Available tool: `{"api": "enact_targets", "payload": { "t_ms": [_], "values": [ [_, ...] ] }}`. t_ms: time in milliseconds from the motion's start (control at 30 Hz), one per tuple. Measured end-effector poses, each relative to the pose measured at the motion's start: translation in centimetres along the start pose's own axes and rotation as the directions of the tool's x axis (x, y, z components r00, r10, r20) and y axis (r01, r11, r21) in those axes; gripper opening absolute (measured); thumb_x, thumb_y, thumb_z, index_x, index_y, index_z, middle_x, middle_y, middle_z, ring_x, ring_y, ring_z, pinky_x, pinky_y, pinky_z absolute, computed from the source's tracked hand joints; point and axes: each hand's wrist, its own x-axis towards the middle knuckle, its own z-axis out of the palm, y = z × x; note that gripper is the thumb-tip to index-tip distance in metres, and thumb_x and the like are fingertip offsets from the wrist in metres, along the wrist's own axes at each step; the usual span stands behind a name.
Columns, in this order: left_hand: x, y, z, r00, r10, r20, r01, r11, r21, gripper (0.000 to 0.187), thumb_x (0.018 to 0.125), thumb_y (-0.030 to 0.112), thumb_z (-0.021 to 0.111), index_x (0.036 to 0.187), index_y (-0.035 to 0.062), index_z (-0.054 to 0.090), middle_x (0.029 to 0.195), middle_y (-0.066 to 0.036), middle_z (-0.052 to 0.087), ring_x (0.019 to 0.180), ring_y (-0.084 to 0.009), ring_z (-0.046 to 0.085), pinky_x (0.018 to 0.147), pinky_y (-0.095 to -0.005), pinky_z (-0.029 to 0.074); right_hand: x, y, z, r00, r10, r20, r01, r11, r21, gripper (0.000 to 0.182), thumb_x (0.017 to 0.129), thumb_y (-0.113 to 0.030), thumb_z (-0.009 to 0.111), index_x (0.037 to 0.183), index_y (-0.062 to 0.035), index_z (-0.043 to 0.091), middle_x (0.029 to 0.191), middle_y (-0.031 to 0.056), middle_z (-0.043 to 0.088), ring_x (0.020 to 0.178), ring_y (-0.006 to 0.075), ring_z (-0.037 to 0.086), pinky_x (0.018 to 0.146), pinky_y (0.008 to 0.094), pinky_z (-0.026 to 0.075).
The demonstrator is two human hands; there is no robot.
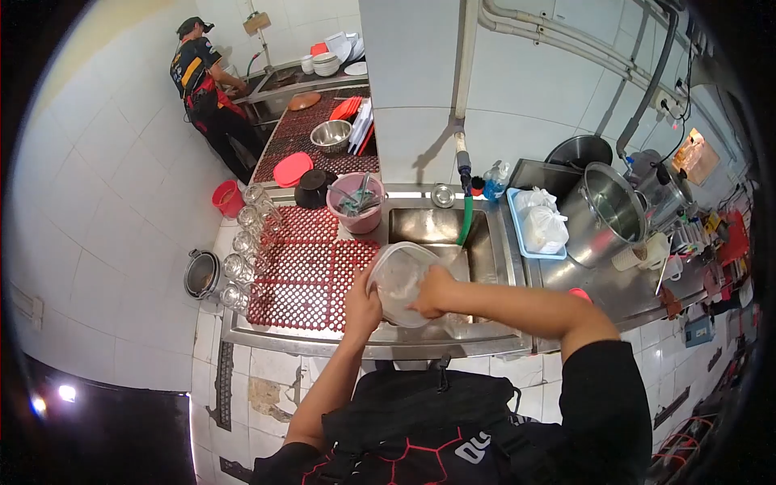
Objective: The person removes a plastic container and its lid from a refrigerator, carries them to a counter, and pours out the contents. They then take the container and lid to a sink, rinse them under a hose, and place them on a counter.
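A clear, whitish plastic container (398, 283) is tilted over the front left of the metal sink (424, 228). Its left side is gripped by my left hand (363, 304). My right hand (435, 293) is closed at the container's right side, fingers pointing into it; whatever it may hold there is too small to make out. Behind the container, a green hose (466, 220) hangs down into the basin. Just left of the sink stands a pink bucket (356, 218) with utensils in it.
Glass mugs (246, 242) line the left edge of a red perforated mat (299, 271). On the right are a blue tray (517, 234) with white bags and a large steel pot (606, 212). Another person (206, 89) stands at a back-left sink.
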Motion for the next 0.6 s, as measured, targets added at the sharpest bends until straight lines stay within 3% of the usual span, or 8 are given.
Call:
{"api": "enact_targets", "payload": {
  "t_ms": [167,200,267,333,367,400,467,600],
  "values": [
    [0.3,1.4,1.0,0.995,-0.08,0.053,0.087,0.986,-0.142,0.064,0.078,-0.007,0.041,0.14,0.005,0.05,0.121,-0.026,0.063,0.114,-0.0363,0.062,0.099,-0.0385,0.046,-0.7,-3.8,-3.6,0.748,0.502,-0.434,-0.302,0.84,0.45,0.035,0.092,-0.036,0.053,0.11,-0.0106,0.07,0.116,0.0132,0.066,0.104,0.0253,0.061,0.096,0.0389,0.043],
    [0.5,0.4,1.5,0.992,-0.095,0.083,0.11,0.975,-0.194,0.063,0.078,-0.007,0.041,0.139,0.0049,0.05,0.118,-0.027,0.064,0.111,-0.0361,0.063,0.098,-0.0385,0.046,-0.8,-4.0,-4.5,0.748,0.507,-0.428,-0.305,0.836,0.457,0.035,0.092,-0.036,0.053,0.11,-0.0106,0.07,0.116,0.0132,0.066,0.104,0.0253,0.061,0.096,0.0389,0.043],
    [0.8,3.5,-0.5,0.997,-0.054,0.062,0.061,0.991,-0.121,0.063,0.078,-0.007,0.038,0.138,0.0059,0.052,0.109,-0.021,0.068,0.095,-0.0281,0.069,0.082,-0.0362,0.054,-1.0,-3.9,-5.6,0.968,-0.104,-0.229,0.136,0.982,0.13,0.026,0.091,-0.028,0.055,0.105,-0.0113,0.07,0.097,0.0104,0.069,0.095,0.0198,0.06,0.09,0.0338,0.044],
    [1.5,5.1,-2.5,0.939,-0.233,0.254,0.308,0.898,-0.313,0.061,0.078,-0.008,0.036,0.135,0.005,0.055,0.105,-0.017,0.069,0.09,-0.0244,0.07,0.074,-0.0346,0.056,1.4,-0.5,-4.6,0.959,-0.032,-0.281,0.134,0.926,0.354,0.026,0.09,-0.027,0.054,0.104,-0.0107,0.07,0.093,0.0086,0.068,0.093,0.0195,0.061,0.089,0.0328,0.044],
    [1.9,3.0,-2.0,0.989,0.024,0.143,0.011,0.971,-0.238,0.06,0.077,-0.008,0.034,0.131,0.0044,0.057,0.103,-0.016,0.069,0.089,-0.0244,0.07,0.072,-0.0333,0.057,3.4,1.6,-4.1,0.95,0.034,-0.309,0.147,0.825,0.545,0.026,0.089,-0.025,0.054,0.103,-0.0101,0.07,0.09,0.0068,0.067,0.091,0.0191,0.061,0.088,0.0317,0.045],
    [1.8,4.5,-2.7,0.986,-0.06,0.159,0.096,0.968,-0.233,0.057,0.078,-0.008,0.036,0.129,0.0036,0.058,0.106,-0.019,0.069,0.092,-0.0284,0.07,0.078,-0.0356,0.056,4.3,2.6,-3.7,0.941,0.103,-0.322,0.167,0.687,0.708,0.026,0.089,-0.024,0.054,0.103,-0.0096,0.07,0.086,0.005,0.066,0.09,0.0188,0.061,0.086,0.0307,0.045],
    [2.2,2.6,-1.8,0.982,0.183,0.043,-0.181,0.982,-0.054,0.055,0.08,-0.008,0.04,0.13,0.0028,0.057,0.111,-0.023,0.068,0.095,-0.0333,0.069,0.085,-0.0377,0.053,0.5,-1.1,-1.7,0.839,0.29,-0.461,0.066,0.786,0.615,0.027,0.09,-0.026,0.06,0.105,-0.0069,0.07,0.103,0.0094,0.07,0.098,0.0209,0.063,0.09,0.0374,0.045],
    [1.1,1.2,1.3,0.996,0.081,-0.025,-0.083,0.991,-0.108,0.053,0.081,-0.007,0.044,0.132,0.0032,0.055,0.114,-0.026,0.066,0.099,-0.0366,0.068,0.09,-0.038,0.05,-0.4,-1.2,-0.4,0.91,0.108,0.4,0.014,0.957,-0.29,0.023,0.087,-0.002,0.047,0.101,-0.0072,0.065,0.085,0.0063,0.063,0.083,0.0228,0.059,0.088,0.0354,0.046]
  ]
}}
